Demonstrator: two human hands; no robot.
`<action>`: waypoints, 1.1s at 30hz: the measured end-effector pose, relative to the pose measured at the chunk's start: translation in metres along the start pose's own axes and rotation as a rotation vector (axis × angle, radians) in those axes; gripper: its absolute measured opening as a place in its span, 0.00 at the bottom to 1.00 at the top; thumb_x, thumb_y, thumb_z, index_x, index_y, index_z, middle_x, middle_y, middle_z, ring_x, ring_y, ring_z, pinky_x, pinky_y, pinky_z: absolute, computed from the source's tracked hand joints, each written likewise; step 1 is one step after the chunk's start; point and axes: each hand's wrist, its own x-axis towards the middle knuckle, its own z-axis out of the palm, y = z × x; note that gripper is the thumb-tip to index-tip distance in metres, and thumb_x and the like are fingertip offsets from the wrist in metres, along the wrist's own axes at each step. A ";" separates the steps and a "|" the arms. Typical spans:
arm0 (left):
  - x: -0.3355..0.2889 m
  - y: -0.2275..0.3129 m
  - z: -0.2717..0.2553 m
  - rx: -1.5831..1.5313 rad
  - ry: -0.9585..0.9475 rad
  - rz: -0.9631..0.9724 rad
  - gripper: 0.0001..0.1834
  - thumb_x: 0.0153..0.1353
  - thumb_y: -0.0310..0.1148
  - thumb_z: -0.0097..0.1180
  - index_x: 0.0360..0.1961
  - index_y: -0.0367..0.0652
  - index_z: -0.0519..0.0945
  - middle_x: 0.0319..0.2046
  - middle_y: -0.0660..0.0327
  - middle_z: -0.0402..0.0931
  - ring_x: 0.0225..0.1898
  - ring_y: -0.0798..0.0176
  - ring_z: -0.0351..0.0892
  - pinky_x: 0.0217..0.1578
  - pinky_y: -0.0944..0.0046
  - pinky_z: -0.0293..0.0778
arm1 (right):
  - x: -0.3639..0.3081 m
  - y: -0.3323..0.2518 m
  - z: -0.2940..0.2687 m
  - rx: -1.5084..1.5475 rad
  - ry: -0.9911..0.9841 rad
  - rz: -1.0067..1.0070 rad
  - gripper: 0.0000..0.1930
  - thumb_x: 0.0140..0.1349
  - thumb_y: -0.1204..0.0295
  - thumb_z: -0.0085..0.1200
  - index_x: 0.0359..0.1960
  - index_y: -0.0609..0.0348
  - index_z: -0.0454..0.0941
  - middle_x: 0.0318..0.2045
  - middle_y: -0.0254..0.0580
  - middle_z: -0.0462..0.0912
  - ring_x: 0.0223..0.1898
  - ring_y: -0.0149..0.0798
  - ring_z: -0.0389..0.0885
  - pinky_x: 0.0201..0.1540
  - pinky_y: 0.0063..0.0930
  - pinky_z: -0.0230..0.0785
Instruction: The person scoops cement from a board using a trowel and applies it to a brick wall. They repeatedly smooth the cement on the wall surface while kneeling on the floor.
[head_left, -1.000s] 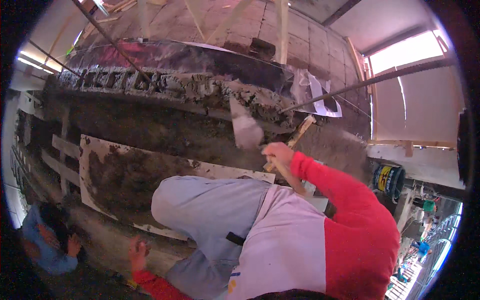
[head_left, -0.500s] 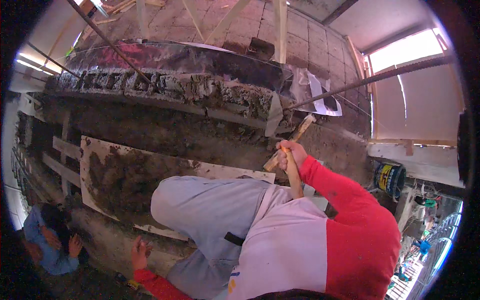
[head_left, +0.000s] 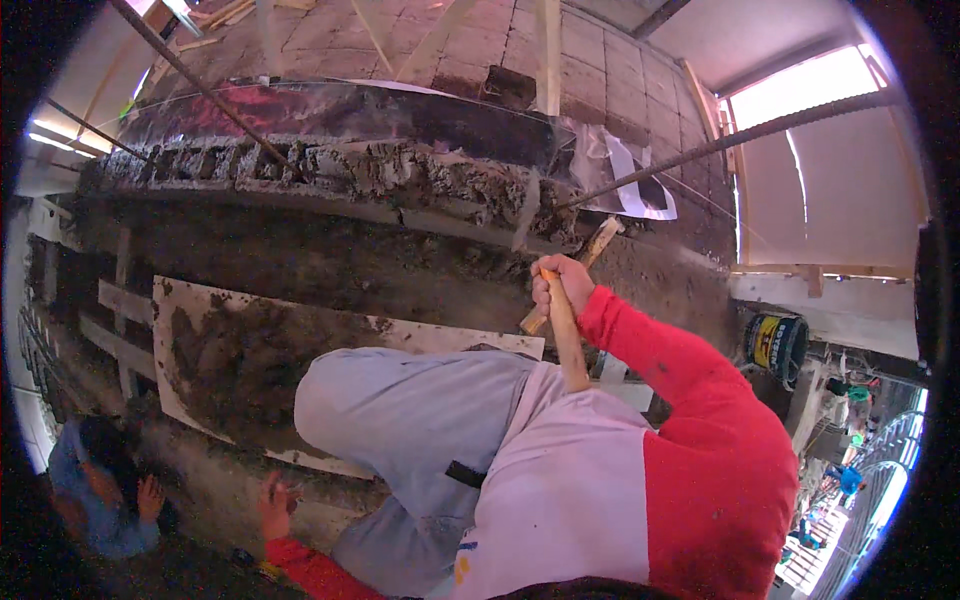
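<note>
My right hand [head_left: 563, 284] is closed around a light wooden handle [head_left: 568, 345] in front of my body. The handle's lower end reaches my shirt; no tool head shows on it. Just behind that hand, a mortar-smeared wooden stick [head_left: 603, 240] slants up toward the block ledge. My left hand [head_left: 275, 507] is low beside my knee, fingers apart, holding nothing I can see. Between my legs and the ledge lies a pale board [head_left: 460, 337] carrying a spread of dark wet mortar [head_left: 250, 360].
A rough block ledge [head_left: 370, 180] runs across the far side, with rebar [head_left: 740, 150] crossing above it. A dark bucket [head_left: 776, 350] stands at the right. Wooden slats [head_left: 125, 300] adjoin the board. Another person [head_left: 100, 490] is at the lower left.
My right hand has shifted slightly left and away from me, with the wooden handle in it. The whole view has shifted a little. My left hand stays in about the same place.
</note>
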 end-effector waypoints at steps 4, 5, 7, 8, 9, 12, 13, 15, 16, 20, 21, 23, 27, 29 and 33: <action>0.000 -0.006 -0.002 -0.043 0.017 -0.005 0.29 0.60 0.47 0.53 0.58 0.45 0.65 0.40 0.59 0.75 0.28 0.72 0.73 0.21 0.74 0.61 | -0.005 0.014 0.008 0.119 0.135 -0.109 0.08 0.55 0.64 0.44 0.26 0.55 0.65 0.16 0.34 0.68 0.13 0.35 0.65 0.19 0.33 0.65; 0.000 -0.004 -0.001 -0.050 0.021 -0.014 0.29 0.60 0.47 0.53 0.58 0.45 0.64 0.40 0.59 0.75 0.28 0.72 0.73 0.21 0.74 0.61 | -0.005 0.016 0.014 0.148 0.135 -0.107 0.08 0.55 0.64 0.44 0.26 0.55 0.65 0.16 0.35 0.69 0.14 0.35 0.65 0.19 0.33 0.65; -0.001 -0.006 -0.003 -0.068 0.028 -0.026 0.30 0.59 0.48 0.54 0.59 0.44 0.64 0.39 0.59 0.75 0.28 0.72 0.73 0.22 0.74 0.61 | -0.006 0.021 0.019 0.120 0.145 -0.107 0.08 0.55 0.64 0.45 0.26 0.55 0.65 0.16 0.35 0.69 0.14 0.36 0.66 0.19 0.34 0.65; 0.000 -0.009 -0.005 -0.079 0.030 -0.030 0.31 0.59 0.48 0.54 0.59 0.44 0.64 0.39 0.60 0.75 0.28 0.72 0.72 0.22 0.74 0.61 | -0.006 0.022 0.020 0.063 0.155 -0.108 0.08 0.55 0.64 0.45 0.27 0.55 0.66 0.16 0.35 0.69 0.15 0.36 0.67 0.19 0.34 0.65; -0.002 -0.008 -0.003 -0.091 0.034 -0.037 0.32 0.58 0.49 0.54 0.59 0.43 0.64 0.39 0.60 0.75 0.28 0.72 0.72 0.22 0.74 0.62 | -0.005 0.024 0.020 0.004 0.164 -0.105 0.08 0.55 0.64 0.45 0.27 0.55 0.66 0.16 0.35 0.69 0.15 0.36 0.67 0.19 0.34 0.65; -0.010 0.000 0.002 -0.088 0.049 -0.055 0.33 0.58 0.50 0.54 0.59 0.43 0.63 0.38 0.60 0.75 0.29 0.72 0.72 0.25 0.72 0.63 | -0.006 0.007 0.014 -0.279 -0.048 0.084 0.07 0.54 0.65 0.46 0.25 0.55 0.68 0.14 0.36 0.69 0.13 0.33 0.68 0.18 0.30 0.64; -0.009 0.000 0.003 -0.074 0.048 -0.045 0.32 0.58 0.50 0.54 0.59 0.43 0.63 0.38 0.59 0.75 0.29 0.72 0.72 0.25 0.72 0.64 | -0.004 0.004 0.003 -0.521 -0.100 -0.004 0.07 0.54 0.66 0.46 0.25 0.56 0.68 0.14 0.36 0.69 0.14 0.33 0.68 0.18 0.30 0.64; -0.007 -0.001 0.005 -0.051 0.047 -0.027 0.32 0.58 0.49 0.54 0.59 0.44 0.63 0.38 0.59 0.75 0.28 0.71 0.72 0.26 0.71 0.64 | 0.014 0.002 -0.041 -0.938 -0.203 -0.158 0.09 0.54 0.65 0.47 0.22 0.57 0.68 0.15 0.38 0.70 0.16 0.35 0.69 0.20 0.32 0.63; -0.004 -0.005 0.005 -0.065 0.066 -0.025 0.31 0.59 0.48 0.53 0.59 0.43 0.63 0.39 0.59 0.75 0.29 0.71 0.72 0.27 0.71 0.65 | 0.023 0.001 -0.065 -1.116 -0.246 -0.239 0.12 0.53 0.64 0.48 0.19 0.58 0.69 0.16 0.39 0.70 0.17 0.36 0.70 0.22 0.33 0.63; -0.013 -0.018 -0.001 -0.027 0.106 0.047 0.29 0.60 0.46 0.52 0.58 0.43 0.65 0.39 0.59 0.75 0.30 0.70 0.73 0.31 0.69 0.67 | 0.012 -0.002 -0.110 -0.820 -0.058 0.159 0.14 0.51 0.62 0.49 0.14 0.56 0.69 0.16 0.41 0.70 0.20 0.38 0.72 0.21 0.38 0.62; -0.011 -0.011 0.002 0.005 0.090 0.091 0.28 0.60 0.45 0.51 0.58 0.42 0.65 0.39 0.60 0.75 0.30 0.70 0.73 0.32 0.69 0.68 | 0.010 -0.005 -0.149 -1.112 -0.202 -0.071 0.12 0.50 0.63 0.49 0.15 0.55 0.69 0.15 0.40 0.70 0.17 0.37 0.71 0.18 0.38 0.62; -0.011 -0.002 0.010 -0.038 0.119 0.060 0.27 0.60 0.45 0.51 0.57 0.42 0.67 0.40 0.60 0.75 0.31 0.70 0.74 0.34 0.69 0.69 | 0.011 0.007 -0.159 -1.010 -0.247 -0.111 0.08 0.48 0.67 0.49 0.15 0.53 0.68 0.12 0.38 0.68 0.12 0.36 0.67 0.14 0.34 0.62; -0.025 0.014 0.002 0.008 0.095 -0.020 0.24 0.61 0.43 0.51 0.55 0.41 0.69 0.40 0.60 0.75 0.34 0.70 0.74 0.38 0.68 0.70 | 0.007 0.006 -0.075 -0.985 -0.255 -0.269 0.04 0.48 0.71 0.48 0.21 0.57 0.70 0.15 0.38 0.71 0.13 0.36 0.68 0.16 0.30 0.63; -0.022 -0.002 -0.001 0.075 0.091 0.058 0.24 0.60 0.42 0.52 0.54 0.41 0.70 0.39 0.59 0.76 0.37 0.68 0.74 0.40 0.66 0.70 | 0.067 0.017 -0.070 -1.429 -0.491 -0.557 0.08 0.47 0.70 0.51 0.28 0.60 0.70 0.20 0.40 0.73 0.19 0.38 0.71 0.21 0.32 0.65; -0.061 0.013 0.023 0.214 0.269 0.094 0.25 0.57 0.40 0.56 0.54 0.41 0.70 0.42 0.54 0.76 0.44 0.60 0.74 0.45 0.61 0.69 | 0.115 0.052 0.048 -1.626 -0.386 -0.081 0.23 0.46 0.66 0.59 0.43 0.64 0.71 0.35 0.52 0.77 0.39 0.53 0.76 0.42 0.40 0.67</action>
